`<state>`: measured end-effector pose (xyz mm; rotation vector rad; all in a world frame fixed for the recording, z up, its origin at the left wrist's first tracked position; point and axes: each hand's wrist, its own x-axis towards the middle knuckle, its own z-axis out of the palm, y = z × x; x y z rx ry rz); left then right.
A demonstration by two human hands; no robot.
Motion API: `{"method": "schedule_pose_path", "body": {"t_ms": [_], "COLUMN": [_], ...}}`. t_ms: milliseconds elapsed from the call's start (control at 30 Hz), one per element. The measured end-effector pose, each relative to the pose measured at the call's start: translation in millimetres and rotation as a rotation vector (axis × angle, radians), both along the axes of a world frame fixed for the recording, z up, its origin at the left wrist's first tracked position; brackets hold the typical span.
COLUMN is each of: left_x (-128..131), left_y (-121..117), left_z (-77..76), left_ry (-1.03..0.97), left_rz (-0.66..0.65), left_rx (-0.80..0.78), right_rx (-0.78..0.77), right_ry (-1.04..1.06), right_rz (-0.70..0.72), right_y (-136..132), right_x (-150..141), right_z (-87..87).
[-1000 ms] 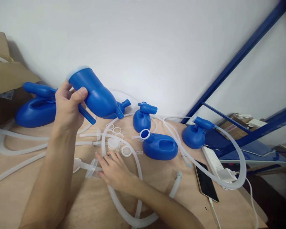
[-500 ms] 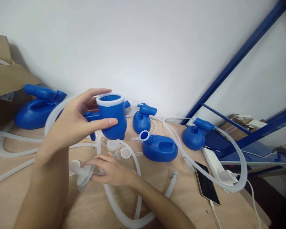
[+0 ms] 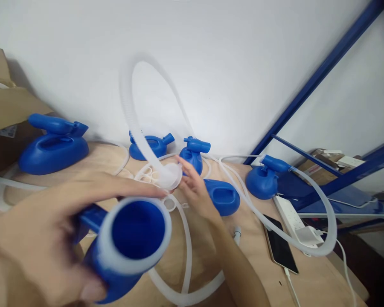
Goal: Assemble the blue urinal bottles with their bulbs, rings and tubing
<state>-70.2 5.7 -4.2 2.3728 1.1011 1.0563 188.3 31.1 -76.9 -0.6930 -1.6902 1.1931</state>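
My left hand (image 3: pixel 60 230), blurred and close to the camera, is closed around a blue plastic cup (image 3: pixel 123 281) with a thick white rim, its open mouth tilted toward me. Just beyond it, my right hand (image 3: pixel 196 194) grips a translucent disc-shaped cap (image 3: pixel 175 175) by its edge. From that cap a frosted flexible hose (image 3: pixel 128 98) arches up in front of the wall. Cap and cup are apart. Behind my right hand lies a blue bottle (image 3: pixel 225 198) with a handle opening, its neck hidden.
More blue bottles stand at the left (image 3: pixel 53 155), the back (image 3: pixel 152 147) and the right (image 3: pixel 260 183). Loose hoses (image 3: pixel 187 298) loop over the wooden table (image 3: pixel 249 256). A phone (image 3: pixel 281 247) and power strip (image 3: pixel 291 217) lie near a blue metal frame (image 3: pixel 320 64). Cardboard box (image 3: pixel 16 106) at far left.
My left hand has brought the blue cup down and nearer, tipping its mouth toward me. My right hand has moved up and right with the cap, and its hose has swung up.
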Motion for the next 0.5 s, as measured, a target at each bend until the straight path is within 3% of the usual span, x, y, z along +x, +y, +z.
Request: {"method": "schedule_pose_path", "body": {"t_ms": [100, 267, 367, 500], "left_x": [17, 60, 94, 126], "left_y": [14, 28, 37, 55], "left_z": [-8.8, -18.3, -34.9, -68.2], "left_ry": [0.200, 0.560, 0.722, 0.811], "left_rz": [-0.088, -0.346, -0.420, -0.447], "left_rx": [-0.111, -0.419, -0.588, -0.623], "right_rx": [0.102, 0.114, 0.102, 0.109], "right_ry": [-0.067, -0.065, -0.141, -0.257], "right_rz": [-0.188, -0.337, -0.272, -0.175], "right_y": [13, 32, 40, 44], "right_x": [27, 56, 67, 70], "right_z": [7.3, 3.3, -1.0, -7.4]}}
